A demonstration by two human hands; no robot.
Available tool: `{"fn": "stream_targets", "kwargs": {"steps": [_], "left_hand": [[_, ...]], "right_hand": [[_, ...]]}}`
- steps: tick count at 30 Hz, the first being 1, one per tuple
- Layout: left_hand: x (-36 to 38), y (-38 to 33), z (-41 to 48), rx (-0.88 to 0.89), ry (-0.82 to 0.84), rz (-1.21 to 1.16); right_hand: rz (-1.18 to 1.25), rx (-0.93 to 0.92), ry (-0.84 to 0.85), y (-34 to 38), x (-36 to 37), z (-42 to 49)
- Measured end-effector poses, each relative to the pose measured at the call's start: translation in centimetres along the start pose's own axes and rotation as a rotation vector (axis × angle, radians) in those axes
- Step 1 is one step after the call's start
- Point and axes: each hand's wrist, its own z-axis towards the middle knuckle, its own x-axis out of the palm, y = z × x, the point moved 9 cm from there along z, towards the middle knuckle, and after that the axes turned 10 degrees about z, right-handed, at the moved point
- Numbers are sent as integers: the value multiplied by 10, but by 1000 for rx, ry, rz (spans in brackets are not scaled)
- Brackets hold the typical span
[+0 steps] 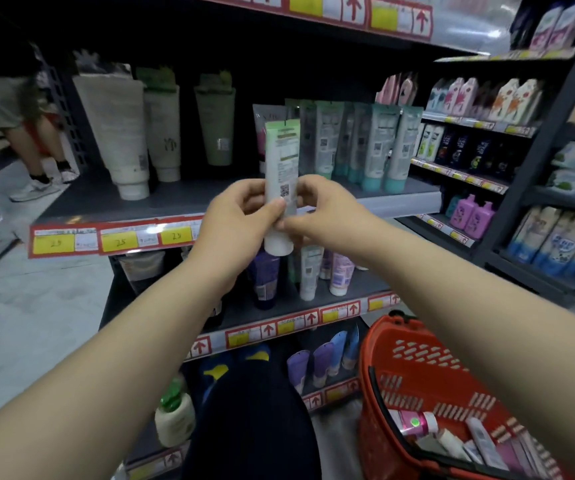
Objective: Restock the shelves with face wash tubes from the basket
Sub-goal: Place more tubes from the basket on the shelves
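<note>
Held tube: A white soft-plastic face wash tube [281, 157] with a flat green crimped end is held upright, cap downward, just in front of the front edge of the grey metal shelf [106, 199].
Left hand: The tube's lower half is gripped from the left by the left hand [241, 209], with the thumb laid across the printed face below the QR code.
Right hand: The same lower part is pinched from the right by the right hand [320, 206]; its fingers [305, 188] are curled against the tube's edge.
Deciding relation: The tube sits between the two hands with its long axis vertical, so neither hand is nearer. The shelf board lies beyond it. The cap is seen lower than the front edge, so a lift and a forward reach are judged necessary.
Likely slot: Bare board is seen at the front, ahead of the standing row of teal-capped tubes [376, 147] toward the shelf's right end.
Left end: Larger matte white and pale green tubes [120, 133] stand cap down there.
Basket: A red slotted plastic basket [417, 355] sits at the lower right, with more tubes [480, 441] lying in its bottom.
Handling: The smooth, squeezable wall is judged likely to dent under pressure, while the round cap gives a narrow base.
</note>
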Motion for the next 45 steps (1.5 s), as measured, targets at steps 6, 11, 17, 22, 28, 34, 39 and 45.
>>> {"fn": "stream_targets", "kwargs": {"steps": [6,11,17,22,28,34,39,45], "left_hand": [[-15,-2,26,14,-55,15],[-4,-9,55,59,-8,99],[37,-3,97,79,120,177],[80,10,124,33,245,181],[113,31,151,-3,350,263],[116,28,149,12,379,329],[117,16,117,152,233,646],[195,34,79,305,540,999]], "right_hand": [[-45,-16,-126,10,-7,29],[-83,-23,-285,4,-32,55],[46,21,-491,-25,-81,78],[-21,68,-556,-52,-117,101],[-199,119,-477,-78,-131,129],[-397,136,-416,-85,-128,126],[-615,-45,-477,-69,-132,82],[-895,-54,-145,-102,-133,24]]}}
